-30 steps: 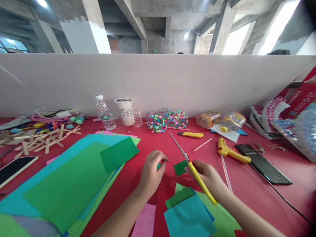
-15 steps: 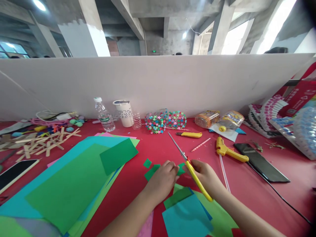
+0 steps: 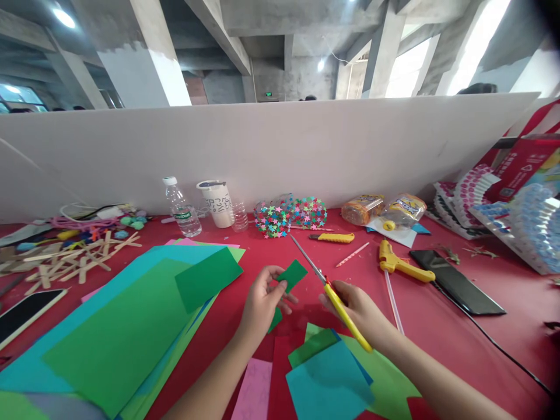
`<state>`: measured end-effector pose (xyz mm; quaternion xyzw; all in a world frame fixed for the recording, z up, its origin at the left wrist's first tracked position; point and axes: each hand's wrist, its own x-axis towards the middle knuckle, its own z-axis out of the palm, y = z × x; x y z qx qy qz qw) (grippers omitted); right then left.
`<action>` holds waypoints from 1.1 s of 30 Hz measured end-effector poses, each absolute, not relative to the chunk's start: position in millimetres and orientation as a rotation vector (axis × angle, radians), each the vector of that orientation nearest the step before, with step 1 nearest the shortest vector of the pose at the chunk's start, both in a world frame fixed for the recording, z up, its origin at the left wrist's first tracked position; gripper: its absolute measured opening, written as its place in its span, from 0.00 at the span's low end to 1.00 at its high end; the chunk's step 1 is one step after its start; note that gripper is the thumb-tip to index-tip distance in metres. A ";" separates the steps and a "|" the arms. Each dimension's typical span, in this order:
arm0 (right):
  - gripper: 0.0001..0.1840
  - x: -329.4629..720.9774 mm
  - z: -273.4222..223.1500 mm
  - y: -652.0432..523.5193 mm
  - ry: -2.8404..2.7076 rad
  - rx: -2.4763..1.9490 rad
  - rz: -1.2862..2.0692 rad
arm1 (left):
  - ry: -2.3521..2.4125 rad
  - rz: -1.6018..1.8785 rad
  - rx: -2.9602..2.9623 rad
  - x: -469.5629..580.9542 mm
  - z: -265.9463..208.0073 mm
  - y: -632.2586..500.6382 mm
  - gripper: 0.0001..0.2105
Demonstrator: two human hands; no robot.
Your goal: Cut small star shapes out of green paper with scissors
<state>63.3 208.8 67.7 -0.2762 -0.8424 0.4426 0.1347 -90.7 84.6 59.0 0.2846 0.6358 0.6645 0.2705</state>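
Two hands about a blue paper square (image 3: 330, 388) on the red counter (image 3: 464, 350). Beyond the square, to its left, the left hand (image 3: 261, 298) pinches a small green paper piece (image 3: 294, 274) between thumb and fingers. Beyond the square's right side, the right hand (image 3: 364, 307) is closed around yellow-handled scissors (image 3: 345, 317). A glue gun (image 3: 406, 266) lies beyond the square, farther right.

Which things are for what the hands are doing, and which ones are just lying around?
Seem part of the job:
small green paper, in the left hand
yellow-handled scissors, in the right hand
probably the dark green sheet

Seem just lying about, untouched:
water bottle
white cup
glue gun
black phone beside it
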 end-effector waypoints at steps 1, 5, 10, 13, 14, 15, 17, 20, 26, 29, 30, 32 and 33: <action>0.17 65.5 70.6 208.3 -2.492 -0.783 1.258 | 1.681 1.858 0.712 -93.3 60.4 84.3 0.13; 0.16 73.7 81.0 209.0 -2.786 -0.718 1.074 | 1.629 2.045 0.530 -102.6 62.9 82.3 0.14; 0.19 75.8 84.9 210.7 -2.905 -0.673 1.046 | 1.550 2.179 0.466 -106.5 63.4 79.9 0.15; 0.21 75.5 86.7 209.1 -2.936 -0.667 1.108 | 1.512 2.220 0.463 -106.6 66.0 79.4 0.15; 0.21 75.8 87.3 208.4 -2.935 -0.671 1.130 | 1.498 2.240 0.466 -106.9 67.0 79.3 0.15; 0.21 76.2 87.9 207.7 -2.935 -0.676 1.145 | 1.486 2.263 0.471 -107.4 67.9 79.2 0.15; 0.21 77.0 88.5 206.2 -2.943 -0.683 1.153 | 1.468 2.294 0.473 -107.9 68.8 79.5 0.14; 0.23 77.3 87.7 203.4 -2.963 -0.678 1.149 | 1.458 2.244 0.454 -105.1 68.2 80.8 0.13; 0.24 75.5 87.1 197.0 -2.924 -0.659 1.220 | 1.421 2.153 0.442 -91.9 67.4 83.0 0.13; 0.24 74.2 89.7 194.0 -2.895 -0.676 1.272 | 1.384 2.165 0.427 -90.0 67.9 83.2 0.13; 0.24 73.7 90.6 193.0 -2.885 -0.685 1.275 | 1.374 2.168 0.425 -90.0 68.0 83.3 0.13; 0.24 72.8 91.2 191.5 -2.853 -0.711 1.294 | 1.359 2.169 0.424 -90.7 67.8 83.5 0.12; 0.24 72.4 90.8 191.1 -2.832 -0.730 1.320 | 1.355 2.169 0.426 -91.1 67.5 83.6 0.12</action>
